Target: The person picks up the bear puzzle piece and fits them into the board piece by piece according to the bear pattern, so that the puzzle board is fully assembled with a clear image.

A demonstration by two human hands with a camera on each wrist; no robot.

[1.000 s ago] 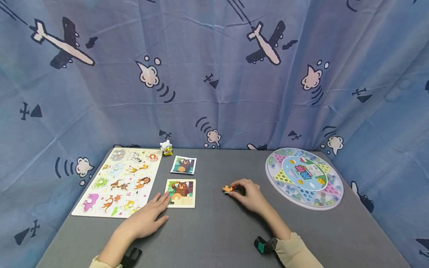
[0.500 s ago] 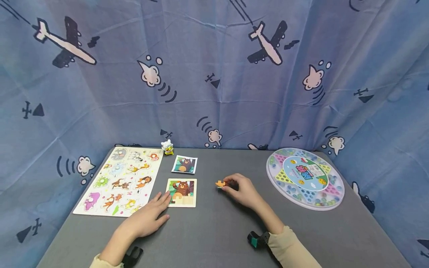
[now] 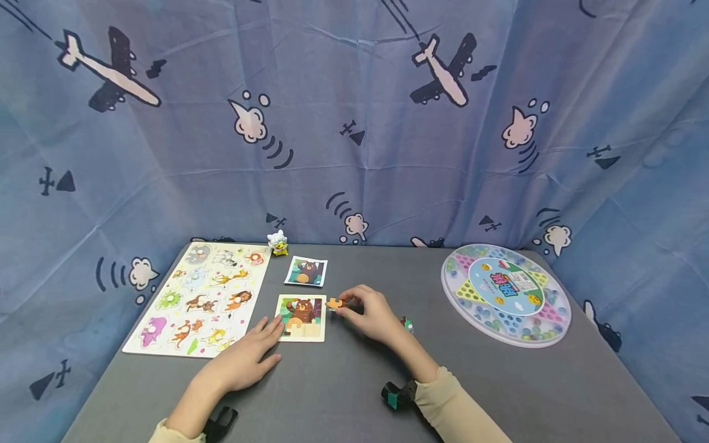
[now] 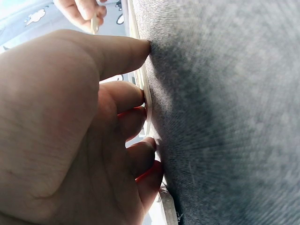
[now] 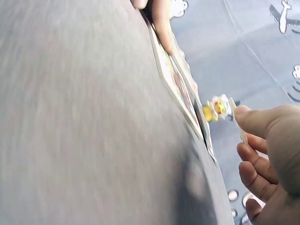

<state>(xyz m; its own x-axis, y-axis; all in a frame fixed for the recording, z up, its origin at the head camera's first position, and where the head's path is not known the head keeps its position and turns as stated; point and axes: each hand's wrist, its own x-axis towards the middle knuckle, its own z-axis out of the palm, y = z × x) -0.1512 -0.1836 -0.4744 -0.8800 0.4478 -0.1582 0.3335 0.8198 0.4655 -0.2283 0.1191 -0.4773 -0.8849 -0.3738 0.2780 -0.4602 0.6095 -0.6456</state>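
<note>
My right hand (image 3: 367, 314) pinches a small orange jigsaw piece (image 3: 334, 304) between thumb and fingers, just past the right edge of the bear puzzle board (image 3: 324, 320). In the right wrist view the piece (image 5: 243, 136) shows edge-on, held above the table. My left hand (image 3: 249, 357) lies palm down with fingers stretched out, their tips on the board's left edge. Bare wood shows in the lower part of the board's picture. Behind the board lies a picture card (image 3: 306, 271) of the same bear.
An animal puzzle board (image 3: 185, 307) lies to the left, close to my left hand. A small white and yellow figurine (image 3: 278, 242) stands at the back. On the right is a round marble game board (image 3: 454, 311). A small colourful piece (image 3: 408, 325) peeks out beside my right forearm.
My right hand has moved left with the jigsaw piece, from mid-table to the bear board's right edge. Another piece has come into sight beside the forearm. My left hand has stayed put.
</note>
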